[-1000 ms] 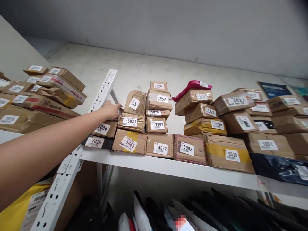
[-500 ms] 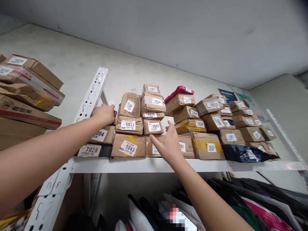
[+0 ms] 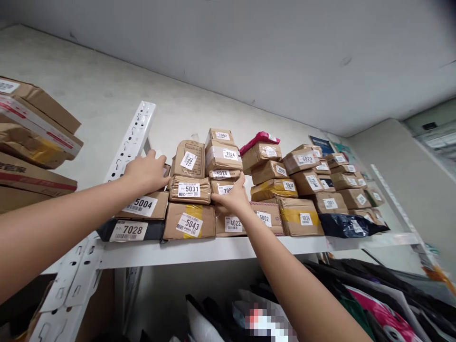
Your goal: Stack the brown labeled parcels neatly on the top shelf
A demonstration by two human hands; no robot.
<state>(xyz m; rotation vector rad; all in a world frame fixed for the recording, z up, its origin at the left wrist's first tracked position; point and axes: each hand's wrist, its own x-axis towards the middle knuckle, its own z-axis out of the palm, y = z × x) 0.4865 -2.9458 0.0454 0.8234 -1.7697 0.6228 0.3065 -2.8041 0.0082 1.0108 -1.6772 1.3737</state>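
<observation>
Box 5031 (image 3: 190, 190) stays stacked; my left hand (image 3: 147, 172) curls left of it, grip unclear; right hand (image 3: 233, 197) spreads over neighbouring box (image 3: 217, 186) right of it. Reach looks done, nothing lifted.

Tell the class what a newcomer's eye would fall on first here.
Probably the left hand, above the carton labelled 5004, and the right hand, spread across the front of the small carton below the carton labelled 5026. Next, perhaps, the bright pink mailer, which tops a stack of brown cartons farther right on the white shelf.
</observation>
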